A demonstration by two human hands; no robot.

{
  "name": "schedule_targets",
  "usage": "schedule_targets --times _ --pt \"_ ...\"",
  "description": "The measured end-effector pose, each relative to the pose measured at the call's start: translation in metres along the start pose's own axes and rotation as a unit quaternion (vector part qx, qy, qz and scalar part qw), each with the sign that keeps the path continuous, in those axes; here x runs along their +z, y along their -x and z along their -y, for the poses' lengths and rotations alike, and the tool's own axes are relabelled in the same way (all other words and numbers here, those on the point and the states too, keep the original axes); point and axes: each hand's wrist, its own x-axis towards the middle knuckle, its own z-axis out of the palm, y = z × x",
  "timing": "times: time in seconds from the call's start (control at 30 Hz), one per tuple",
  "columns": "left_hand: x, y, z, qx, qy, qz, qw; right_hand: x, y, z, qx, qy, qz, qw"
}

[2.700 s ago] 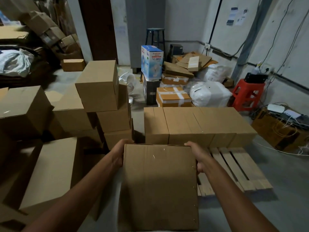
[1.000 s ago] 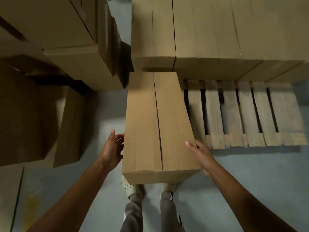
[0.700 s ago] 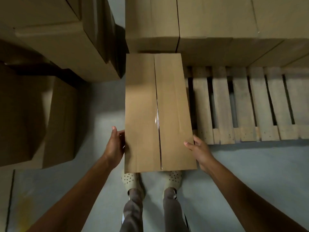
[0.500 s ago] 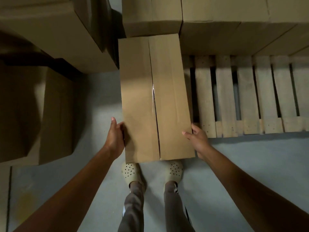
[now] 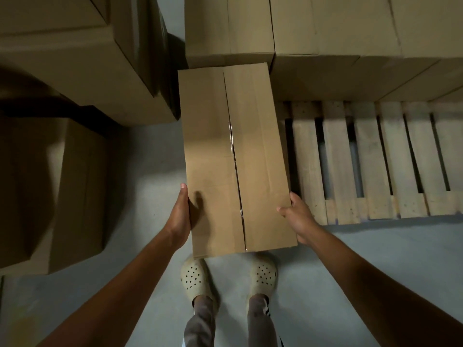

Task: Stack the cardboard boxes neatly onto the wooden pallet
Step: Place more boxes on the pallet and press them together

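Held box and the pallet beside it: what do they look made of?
Held box: plain brown cardboard, matte, likely corrugated; a glint along the centre seam suggests clear tape. Pallet: bare pale wood slats, unfinished-looking, with grain, specks and gaps between.

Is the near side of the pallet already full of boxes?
No, bare slats of the pallet show right of the held box.

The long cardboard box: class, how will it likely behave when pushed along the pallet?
The box seems stiff: faces look flat though left hand and right hand hold only its near end. Flat-sided, it should slide, not roll, on the pallet. The gaping centre seam may flex.
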Motion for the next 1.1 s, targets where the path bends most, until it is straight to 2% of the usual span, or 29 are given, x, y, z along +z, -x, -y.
schedule_targets --times 0.53,1.1 --pt "-0.003 -0.021 -0.021 0.0 -0.017 0.0 1.0 -0.002 -0.015 0.014 -0.031 -0.011 0.011 0.999" --pt "-0.005 -0.031 -0.021 0.004 -0.028 -0.009 1.0 -0.01 -0.022 0.009 -0.018 -0.055 0.021 0.998"
